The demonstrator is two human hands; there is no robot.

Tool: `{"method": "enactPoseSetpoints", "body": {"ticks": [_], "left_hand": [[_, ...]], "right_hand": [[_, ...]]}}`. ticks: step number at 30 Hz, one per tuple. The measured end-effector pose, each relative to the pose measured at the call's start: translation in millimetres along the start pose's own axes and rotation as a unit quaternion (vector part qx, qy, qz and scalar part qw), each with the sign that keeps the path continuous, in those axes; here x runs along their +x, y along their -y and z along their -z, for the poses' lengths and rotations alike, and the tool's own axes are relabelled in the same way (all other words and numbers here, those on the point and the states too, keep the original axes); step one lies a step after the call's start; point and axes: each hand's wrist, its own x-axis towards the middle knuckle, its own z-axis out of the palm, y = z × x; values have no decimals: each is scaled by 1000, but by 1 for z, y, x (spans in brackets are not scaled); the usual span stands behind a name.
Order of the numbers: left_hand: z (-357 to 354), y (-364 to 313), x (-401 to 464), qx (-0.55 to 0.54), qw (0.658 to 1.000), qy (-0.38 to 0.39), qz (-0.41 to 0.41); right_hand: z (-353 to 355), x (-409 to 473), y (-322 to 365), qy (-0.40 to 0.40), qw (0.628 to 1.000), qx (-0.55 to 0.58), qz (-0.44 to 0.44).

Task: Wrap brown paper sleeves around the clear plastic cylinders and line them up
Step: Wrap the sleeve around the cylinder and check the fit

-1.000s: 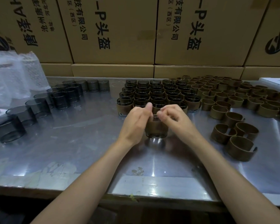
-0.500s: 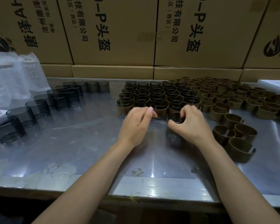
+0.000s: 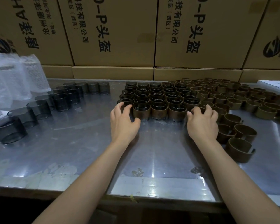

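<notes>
Landmark = block of wrapped cylinders (image 3: pixel 158 101), packed in rows mid-table on the steel table (image 3: pixel 81 152), each a clear plastic cylinder w/ a brown paper sleeve round its lower part.

Left hand (image 3: pixel 122 122) sits at the block's near-left corner: fingers curled, spread a bit, fingertips over the corner cylinder at the left end of the front row, thumb pointing toward the front-row cylinder (image 3: pixel 141 113) next to it. Looks like it cups that corner piece; can't tell how firm the hold is.

Right hand (image 3: pixel 202 123) is at the block's near-right corner, fingers curled over the rim of a sleeved cylinder (image 3: pixel 196 109) at the right end of the front row, just beside its neighbour (image 3: pixel 177 113). Most of that piece is hidden by the hand, so grip vs. plain touch is unclear.

Right of the block: big spread of empty brown paper sleeves (image 3: pixel 233 97), open rings standing on edge, running to the table's far-right. A few loose ones lie nearer, right of the right hand, e.g. one w/ a tab sticking out (image 3: pixel 240 150).

Left of the block, well apart: curved line of bare smoky-clear cylinders (image 3: pixel 39 109), from far-middle round to the near-left edge. Beyond those, bubble-wrap bags (image 3: pixel 14 78).

Behind the block: stacked cardboard cartons (image 3: pixel 116 33) w/ black printed characters, along the table's back edge.
</notes>
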Motion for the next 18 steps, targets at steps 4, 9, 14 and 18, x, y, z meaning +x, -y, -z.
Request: {"method": "enactPoseSetpoints", "body": {"ticks": [4, 9, 14, 18], "left_hand": [[-1, 1, 0, 17, 999, 40, 4], [-3, 1, 0, 21, 999, 42, 4], [-3, 1, 1, 30, 999, 42, 2], [-3, 2, 1, 32, 999, 43, 3]], "right_hand": [[-8, 5, -2, -61, 998, -24, 26], [-17, 13, -5, -86, 995, -32, 30], [-22, 23, -7, -67, 998, 3, 18], [-23, 24, -7, -74, 995, 68, -9]]}}
